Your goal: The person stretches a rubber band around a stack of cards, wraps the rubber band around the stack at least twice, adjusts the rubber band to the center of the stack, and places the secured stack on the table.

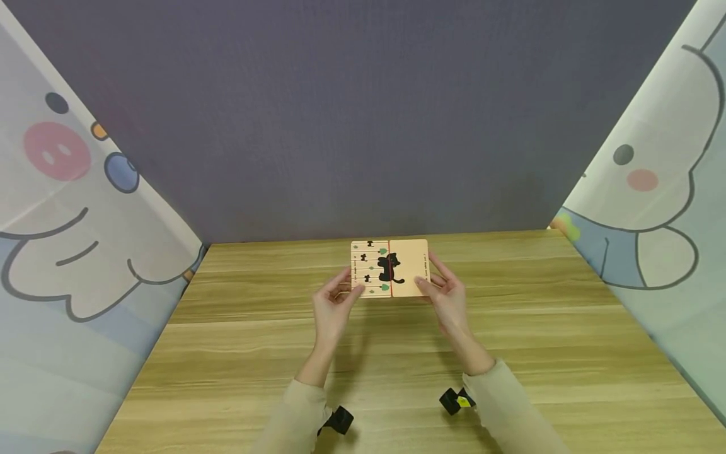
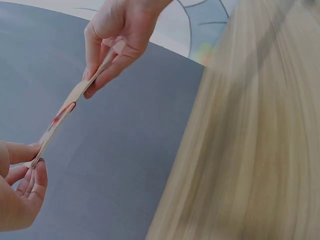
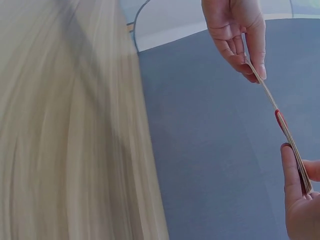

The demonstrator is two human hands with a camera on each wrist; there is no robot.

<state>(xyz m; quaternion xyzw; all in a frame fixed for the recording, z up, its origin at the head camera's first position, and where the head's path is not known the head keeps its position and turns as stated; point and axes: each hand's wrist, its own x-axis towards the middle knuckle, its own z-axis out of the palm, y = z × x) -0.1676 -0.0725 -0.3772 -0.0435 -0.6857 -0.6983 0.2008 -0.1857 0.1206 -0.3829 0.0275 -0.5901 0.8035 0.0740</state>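
Observation:
An opened small booklet (image 1: 409,268) spans both hands above the table. Its left side carries thin lines, little black figures and green leaves; the right side is plain cream. A black cat is drawn across the red line at the fold. My left hand (image 1: 331,307) pinches the left edge, thumb in front and fingers behind. The right hand (image 1: 450,301) grips the other side, its thumb on the cream face. Seen edge-on in the right wrist view, the booklet (image 3: 291,141) shows a red loop at its fold and a thicker stack at the right hand (image 3: 302,212).
Below lies a wood-grain table (image 1: 238,378), its back edge meeting a dark grey wall (image 1: 363,126). Cartoon-printed curtains (image 1: 68,265) stand at both sides. Small black devices (image 1: 450,401) sit at the sleeves near both wrists.

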